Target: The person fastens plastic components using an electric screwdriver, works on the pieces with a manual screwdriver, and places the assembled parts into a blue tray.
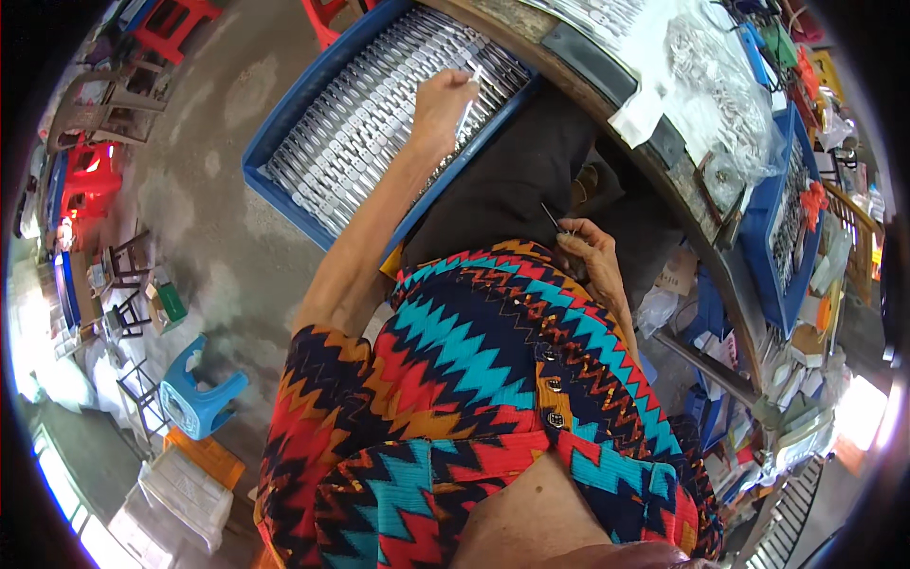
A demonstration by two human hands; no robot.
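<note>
Over the right part of a blue tray (284, 216), my left hand (442, 112) is closed, with a slim silver metal piece (467, 114) at its fingertips. Rows of similar slim silver metal pieces (365, 119) lie packed side by side in the tray. My right hand (594, 254) is lower, near my lap and close to my patterned shirt. Its fingers pinch a thin dark pointed tool (551, 216), whose tip sticks out up and to the left. The rest of that tool is hidden by the fingers, so its exact kind cannot be made out.
A worktable (701, 194) curves along the right, bearing a clear plastic bag (716, 90) of small metal parts. Beside it a second blue tray (779, 228) holds more metal pieces. On the floor at left stand a blue stool (201, 389) and red stools (92, 180).
</note>
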